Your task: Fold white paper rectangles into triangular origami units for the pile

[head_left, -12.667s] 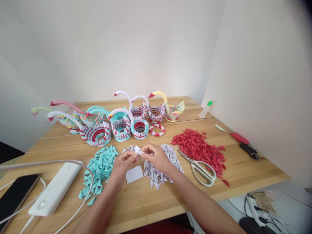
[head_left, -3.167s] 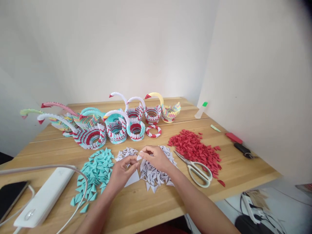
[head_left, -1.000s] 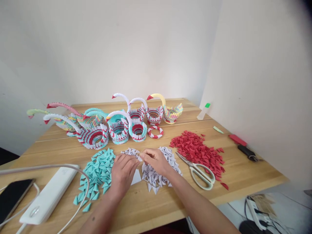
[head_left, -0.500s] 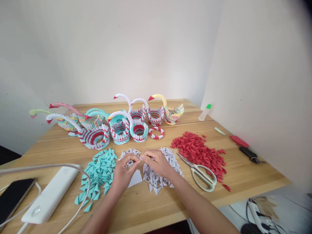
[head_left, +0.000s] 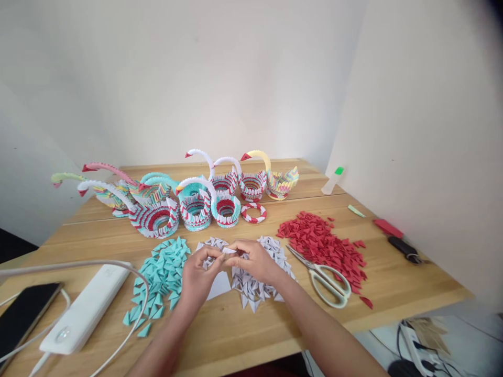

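Observation:
My left hand (head_left: 199, 273) and my right hand (head_left: 256, 260) meet over the middle of the table, fingertips closed together on a small piece of white paper (head_left: 229, 251). Fingers partly hide it, so its folds cannot be made out. Below them lies a flat white paper sheet (head_left: 219, 286). A pile of white folded paper triangles (head_left: 251, 293) sits under my right hand, and a smaller white pile (head_left: 210, 244) shows behind my left. Turquoise folded triangles (head_left: 163, 272) are heaped left of my left hand.
Red folded triangles (head_left: 322, 243) and open-bladed scissors (head_left: 332, 285) lie to the right. Several folded-paper swans (head_left: 157, 217) and a red-white paper ring (head_left: 253, 213) stand behind. A white power bank (head_left: 84, 311), its cable (head_left: 145, 293) and a phone (head_left: 25, 319) occupy the left.
The white paper between my fingertips shows more now, and my right fingers have shifted slightly on it. The whole view has moved a little; the things on the table stay put.

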### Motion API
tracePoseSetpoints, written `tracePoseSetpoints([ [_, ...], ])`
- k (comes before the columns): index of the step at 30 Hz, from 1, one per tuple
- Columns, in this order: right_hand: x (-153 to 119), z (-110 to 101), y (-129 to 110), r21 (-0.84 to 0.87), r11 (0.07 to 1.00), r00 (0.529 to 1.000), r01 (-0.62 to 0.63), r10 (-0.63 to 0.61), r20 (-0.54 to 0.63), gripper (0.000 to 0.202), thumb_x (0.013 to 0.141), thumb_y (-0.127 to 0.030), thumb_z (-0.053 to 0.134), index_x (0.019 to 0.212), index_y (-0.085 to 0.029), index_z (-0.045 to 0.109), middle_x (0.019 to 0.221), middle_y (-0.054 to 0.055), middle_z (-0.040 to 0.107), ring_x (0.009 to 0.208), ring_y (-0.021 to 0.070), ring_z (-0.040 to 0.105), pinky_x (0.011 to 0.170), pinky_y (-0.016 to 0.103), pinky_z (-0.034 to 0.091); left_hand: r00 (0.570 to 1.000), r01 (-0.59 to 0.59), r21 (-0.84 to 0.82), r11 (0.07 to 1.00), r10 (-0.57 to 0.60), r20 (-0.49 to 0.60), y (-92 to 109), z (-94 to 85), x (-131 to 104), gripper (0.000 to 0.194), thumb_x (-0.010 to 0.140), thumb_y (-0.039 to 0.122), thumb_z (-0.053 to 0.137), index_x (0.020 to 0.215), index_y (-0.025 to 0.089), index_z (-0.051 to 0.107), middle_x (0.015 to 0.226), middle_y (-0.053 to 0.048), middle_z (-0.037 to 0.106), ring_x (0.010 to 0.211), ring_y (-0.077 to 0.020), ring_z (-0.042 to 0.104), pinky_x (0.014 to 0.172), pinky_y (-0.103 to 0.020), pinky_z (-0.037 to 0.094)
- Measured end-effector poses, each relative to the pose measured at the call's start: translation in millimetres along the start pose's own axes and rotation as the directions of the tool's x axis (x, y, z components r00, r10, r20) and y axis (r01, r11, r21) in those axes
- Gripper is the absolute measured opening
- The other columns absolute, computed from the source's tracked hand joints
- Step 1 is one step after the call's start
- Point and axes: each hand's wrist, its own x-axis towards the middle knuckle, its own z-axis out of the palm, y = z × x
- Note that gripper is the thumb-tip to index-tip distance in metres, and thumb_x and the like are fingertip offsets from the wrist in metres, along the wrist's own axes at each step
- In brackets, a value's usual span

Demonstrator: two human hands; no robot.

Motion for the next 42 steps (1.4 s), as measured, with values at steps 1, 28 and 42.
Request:
tracePoseSetpoints([
  [1,0.0,-0.4,-0.1,0.007,1.0,1.0,-0.004,0.004,0.003,0.012,0.081,-0.024,0.064,0.088,-0.016,0.069,0.078,0.0,0.063,0.071,0.0131,0.054,0.066,0.021,0.04,1.0,0.006,-0.012,1.0,-0.006,0.0,-0.2,-0.1,-0.1,0.014,0.079,0.026,0.062,0.069,0.017,0.062,0.074,-0.003,0.067,0.074,-0.018,0.062,0.072,-0.028,0.046],
  [28,-1.1,7.5,6.8,0.03,0.999,0.996,-0.033,0.035,-0.079,0.015,0.089,-0.024,0.052,0.083,-0.017,0.064,0.074,-0.001,0.064,0.068,0.0123,0.056,0.063,0.02,0.04,0.957,0.278,-0.234,0.932,-0.247,0.152,-1.6,-1.4,2.7,0.023,0.073,0.037,0.067,0.078,0.015,0.071,0.068,-0.005,0.07,0.064,-0.0184,0.063,0.065,-0.029,0.052],
  [42,-1.1,-2.1,4.6,-0.137,0.981,0.98,0.14,-0.157,-0.121,0.009,0.086,-0.019,0.058,0.094,-0.02,0.062,0.089,0.002,0.065,0.083,0.0154,0.06,0.077,0.026,0.043,0.971,0.224,-0.175,0.959,-0.204,0.121,5.1,-5.7,3.9,0.024,0.076,0.035,0.062,0.062,0.015,0.06,0.055,0.0,0.059,0.053,-0.0126,0.053,0.054,-0.023,0.042],
])
